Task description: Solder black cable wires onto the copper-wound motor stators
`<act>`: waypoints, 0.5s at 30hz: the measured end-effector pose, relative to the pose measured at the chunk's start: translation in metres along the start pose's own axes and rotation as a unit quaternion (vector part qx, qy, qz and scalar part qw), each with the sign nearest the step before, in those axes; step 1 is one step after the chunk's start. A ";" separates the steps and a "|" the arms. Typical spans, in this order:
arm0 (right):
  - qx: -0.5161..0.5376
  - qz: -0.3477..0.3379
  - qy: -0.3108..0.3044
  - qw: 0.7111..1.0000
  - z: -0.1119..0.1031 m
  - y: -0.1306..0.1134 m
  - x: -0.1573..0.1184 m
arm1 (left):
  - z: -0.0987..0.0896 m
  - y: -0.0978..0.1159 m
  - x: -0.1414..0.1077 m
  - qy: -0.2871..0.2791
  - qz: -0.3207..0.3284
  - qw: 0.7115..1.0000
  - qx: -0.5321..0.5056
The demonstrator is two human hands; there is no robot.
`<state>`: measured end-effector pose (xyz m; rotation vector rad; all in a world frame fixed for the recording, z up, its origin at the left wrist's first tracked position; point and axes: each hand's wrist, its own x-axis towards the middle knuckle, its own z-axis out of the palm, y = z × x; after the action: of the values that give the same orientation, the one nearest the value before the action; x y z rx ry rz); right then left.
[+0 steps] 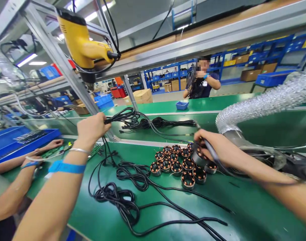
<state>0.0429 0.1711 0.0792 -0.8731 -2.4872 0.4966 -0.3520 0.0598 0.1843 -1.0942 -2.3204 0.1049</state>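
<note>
My left hand [92, 127], with a blue wristband behind it, is closed around a bundle of black cable [123, 115] above the green bench [205, 207]. My right hand [210, 145] is closed at the right of a cluster of copper-wound stators [176, 167]. It is at a grey metal ring [199, 157] and a dark cord runs over it; exactly what its fingers grip is unclear. Coiled black cables [115, 201] lie on the bench in front, their loose ends stretching right. Another black cable bundle [163, 123] rests behind the stators.
A yellow heat gun [82, 43] hangs at upper left. A silver duct [265, 97] bends down at right. Another person's hands [32, 160] work at left beside a blue tray [34, 140]. Across the bench stands a person [203, 83] near a small blue bin [182, 105].
</note>
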 end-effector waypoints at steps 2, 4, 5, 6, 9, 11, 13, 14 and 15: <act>-0.052 0.050 0.000 0.997 0.004 0.012 0.050 | 0.012 0.030 0.020 0.005 0.012 1.000 -0.019; -0.102 0.120 0.006 0.988 0.012 0.030 0.097 | 0.023 0.063 0.038 0.010 0.030 0.999 -0.041; -0.123 0.158 0.010 0.980 0.016 0.041 0.116 | 0.028 0.079 0.045 0.014 0.039 0.998 -0.052; -0.142 0.194 0.013 0.971 0.020 0.052 0.131 | 0.032 0.094 0.052 0.020 0.048 0.997 -0.064; -0.185 0.295 0.022 0.937 0.028 0.086 0.155 | 0.039 0.134 0.070 0.042 0.074 0.991 -0.101; -0.207 0.347 0.025 0.915 0.029 0.106 0.158 | 0.040 0.156 0.080 0.062 0.092 0.986 -0.126; -0.227 0.382 0.024 0.895 0.029 0.124 0.158 | 0.040 0.175 0.088 0.082 0.112 0.979 -0.150; -0.236 0.394 0.022 0.888 0.028 0.132 0.157 | 0.040 0.184 0.090 0.091 0.122 0.975 -0.161; -0.246 0.402 0.019 0.882 0.027 0.138 0.156 | 0.041 0.193 0.092 0.096 0.133 0.971 -0.173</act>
<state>-0.0121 0.3696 0.0378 -2.1154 -2.1357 0.0683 -0.2873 0.2621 0.1341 -1.5140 -2.0541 -0.3034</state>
